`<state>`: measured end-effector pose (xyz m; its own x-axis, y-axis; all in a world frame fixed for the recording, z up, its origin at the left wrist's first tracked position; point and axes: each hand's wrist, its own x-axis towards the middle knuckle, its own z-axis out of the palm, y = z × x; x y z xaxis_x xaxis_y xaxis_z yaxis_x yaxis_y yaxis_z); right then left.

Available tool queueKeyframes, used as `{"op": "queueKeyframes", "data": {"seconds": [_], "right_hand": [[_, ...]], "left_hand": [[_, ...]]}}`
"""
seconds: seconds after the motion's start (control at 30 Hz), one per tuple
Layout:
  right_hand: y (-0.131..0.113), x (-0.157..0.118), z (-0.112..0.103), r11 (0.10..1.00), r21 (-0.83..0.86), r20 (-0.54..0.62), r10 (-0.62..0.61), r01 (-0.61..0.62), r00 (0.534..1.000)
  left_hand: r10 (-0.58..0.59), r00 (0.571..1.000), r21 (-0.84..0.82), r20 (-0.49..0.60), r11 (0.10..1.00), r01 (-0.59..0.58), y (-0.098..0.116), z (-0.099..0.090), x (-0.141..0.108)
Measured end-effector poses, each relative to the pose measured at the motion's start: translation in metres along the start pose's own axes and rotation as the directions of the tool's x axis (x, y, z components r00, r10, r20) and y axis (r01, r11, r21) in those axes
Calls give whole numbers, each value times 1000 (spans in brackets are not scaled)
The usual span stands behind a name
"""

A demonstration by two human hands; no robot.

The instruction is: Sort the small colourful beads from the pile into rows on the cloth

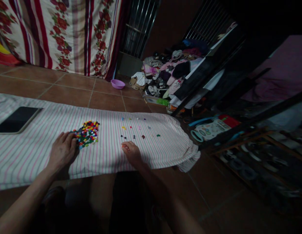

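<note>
A pile of small multicoloured blocks (89,133) lies on a striped cloth (109,156). My left hand (64,146) rests at the pile's left edge, its fingers stretched out and touching the nearest pieces. To the right, small pieces are laid out by colour in loose rows, among them yellow pieces (123,127), dark red pieces (143,136) and green pieces (158,135). Just below the lowest row, my right hand (131,152) is closed in a pinch close to the cloth. A hint of orange shows at its fingertips, too small to make out.
A dark-screened tablet (18,120) lies at the cloth's left end. Beyond, on the tiled floor, are a purple basin (117,84) and a heap of clothes (170,70). A flowered curtain (60,35) hangs behind. Shelving with shoes (248,169) stands at the right.
</note>
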<state>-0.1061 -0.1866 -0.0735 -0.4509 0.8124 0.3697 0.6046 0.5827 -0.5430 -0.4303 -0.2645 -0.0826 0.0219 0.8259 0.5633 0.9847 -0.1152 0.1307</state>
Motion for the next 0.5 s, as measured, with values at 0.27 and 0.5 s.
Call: {"op": "queueKeyframes", "data": {"seconds": [0.27, 0.5], "right_hand": [[35, -2, -46, 996, -45, -122, 76, -82, 990], [85, 14, -99, 975, -74, -276, 183, -211, 944]], "left_hand": [[0, 1000, 44, -2, 999, 0, 2, 3, -1], [-68, 998, 18, -7, 998, 68, 5, 2, 0]]}}
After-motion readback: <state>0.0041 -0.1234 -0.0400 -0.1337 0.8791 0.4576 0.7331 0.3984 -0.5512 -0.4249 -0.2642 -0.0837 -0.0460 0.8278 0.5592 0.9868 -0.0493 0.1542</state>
